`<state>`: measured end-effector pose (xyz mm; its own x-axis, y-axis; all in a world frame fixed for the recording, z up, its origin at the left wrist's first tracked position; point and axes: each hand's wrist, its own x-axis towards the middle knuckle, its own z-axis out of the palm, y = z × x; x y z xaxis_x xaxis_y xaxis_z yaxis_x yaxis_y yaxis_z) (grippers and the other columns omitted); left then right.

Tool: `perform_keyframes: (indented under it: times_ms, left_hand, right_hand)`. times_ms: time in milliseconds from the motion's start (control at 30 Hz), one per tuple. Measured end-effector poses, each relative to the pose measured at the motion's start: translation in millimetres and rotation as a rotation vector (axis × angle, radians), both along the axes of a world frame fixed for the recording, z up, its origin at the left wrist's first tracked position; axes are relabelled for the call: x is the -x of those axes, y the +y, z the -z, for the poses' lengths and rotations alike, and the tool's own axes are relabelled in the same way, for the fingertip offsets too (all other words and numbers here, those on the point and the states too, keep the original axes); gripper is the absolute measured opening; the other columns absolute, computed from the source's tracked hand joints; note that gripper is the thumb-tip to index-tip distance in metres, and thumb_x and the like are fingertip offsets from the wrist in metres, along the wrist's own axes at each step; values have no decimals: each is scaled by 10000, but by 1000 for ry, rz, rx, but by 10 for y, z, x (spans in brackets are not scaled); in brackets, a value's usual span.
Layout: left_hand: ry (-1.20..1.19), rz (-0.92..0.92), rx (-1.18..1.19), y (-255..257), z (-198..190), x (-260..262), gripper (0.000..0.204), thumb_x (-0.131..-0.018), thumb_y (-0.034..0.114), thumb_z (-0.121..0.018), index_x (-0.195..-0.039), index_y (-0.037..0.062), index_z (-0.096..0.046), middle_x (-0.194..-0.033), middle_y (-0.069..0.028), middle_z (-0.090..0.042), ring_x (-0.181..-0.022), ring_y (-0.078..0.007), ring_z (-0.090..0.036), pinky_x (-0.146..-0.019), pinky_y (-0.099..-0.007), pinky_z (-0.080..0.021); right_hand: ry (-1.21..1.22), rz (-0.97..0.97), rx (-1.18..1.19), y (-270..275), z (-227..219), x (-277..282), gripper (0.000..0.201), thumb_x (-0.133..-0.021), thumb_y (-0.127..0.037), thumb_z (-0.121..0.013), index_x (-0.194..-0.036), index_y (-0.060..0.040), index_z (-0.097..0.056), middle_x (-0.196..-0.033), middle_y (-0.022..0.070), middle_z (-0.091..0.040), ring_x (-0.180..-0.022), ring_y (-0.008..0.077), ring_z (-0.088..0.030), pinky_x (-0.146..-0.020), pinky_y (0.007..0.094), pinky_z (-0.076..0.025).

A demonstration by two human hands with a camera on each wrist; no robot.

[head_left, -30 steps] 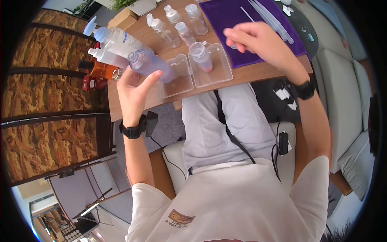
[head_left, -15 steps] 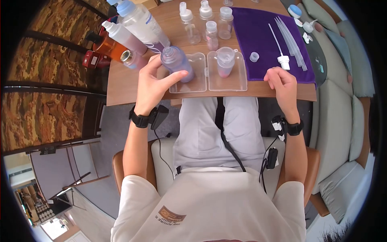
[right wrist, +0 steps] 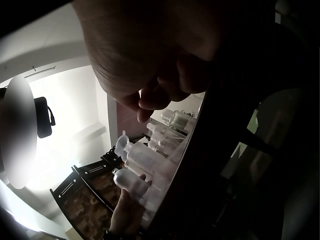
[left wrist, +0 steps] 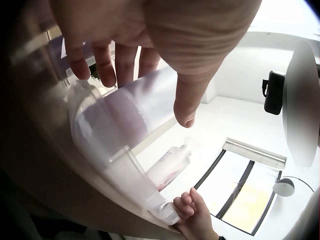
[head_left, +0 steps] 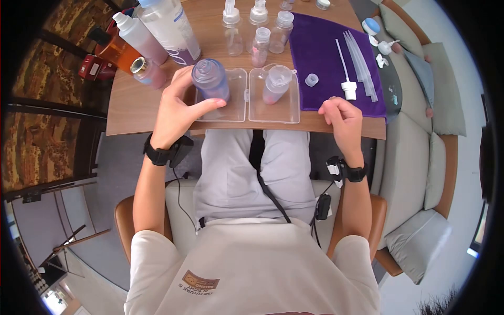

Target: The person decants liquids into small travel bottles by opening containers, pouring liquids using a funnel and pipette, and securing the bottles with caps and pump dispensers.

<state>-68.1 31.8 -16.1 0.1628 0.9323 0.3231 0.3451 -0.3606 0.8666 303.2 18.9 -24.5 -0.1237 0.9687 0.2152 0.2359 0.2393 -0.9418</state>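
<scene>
A bluish translucent bottle [head_left: 211,84], uncapped, stands upright over the left half of a clear open case [head_left: 237,100]. Around its side is my left hand [head_left: 176,113], thumb in front and fingers behind; the left wrist view shows the bottle [left wrist: 132,110] between them. In the case's right half stands a small clear bottle with pink contents [head_left: 273,94], a clear funnel-like cup [head_left: 280,76] at its top. My right hand [head_left: 344,123] rests by the table's front edge at the purple cloth [head_left: 328,58], fingers loosely curled, holding nothing. A small clear cap [head_left: 312,80] lies on that cloth.
A white pump [head_left: 348,90] and clear strips [head_left: 362,68] lie on the cloth. Several small clear bottles [head_left: 262,47] stand behind the case. At left are a large bottle [head_left: 170,31], a pink spray bottle [head_left: 142,39], an amber bottle [head_left: 115,50] and a gold-topped bottle [head_left: 149,73].
The bluish bottle, tilted in my left hand a second ago, is now upright over the case. My right hand has come back from above the cloth to the table's front edge.
</scene>
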Motion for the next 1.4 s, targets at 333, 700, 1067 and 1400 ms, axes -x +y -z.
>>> perform_keyframes:
  times_ms: [333,700,1067,1400]
  left_hand:
    - [-46,-29,-36,-52,72,7,608,-767,181,-924,-1302,-7,-705,-1377,-130,-652,-1350,-264,-536,-1156,-394,-406]
    - [-33,-51,-70,-44,127,1,580,-774,208,-932,-1263,-17,-717,-1317,-123,-645,-1266,-253,-583,-1103,-373,-444]
    - [-111,-41,-80,-81,95,23,598,-795,247,-932,-1300,11,-715,-1295,-112,-641,-1212,-232,-606,-1057,-353,-467]
    - [-100,-26,-40,-61,133,33,610,-807,308,-927,-1320,50,-722,-1295,-91,-651,-1177,-227,-623,-1007,-344,-487]
  right_hand:
    - [-57,-50,26,16,8,-13,145,-1017,-96,-695,-947,17,-755,-814,-23,-673,-684,25,-509,-596,208,-384]
    - [-616,-27,-246,332,-623,91,294,-898,-38,-781,-1190,-44,-752,-1022,53,-731,-746,145,-595,-729,266,-517]
    - [-872,-112,-268,646,-907,89,250,-894,-158,-814,-1099,-30,-752,-885,89,-732,-742,217,-646,-714,338,-538]
    - [-805,-446,-437,492,-2026,974,235,-896,-113,-782,-1126,-70,-755,-935,5,-711,-717,82,-543,-627,237,-425]
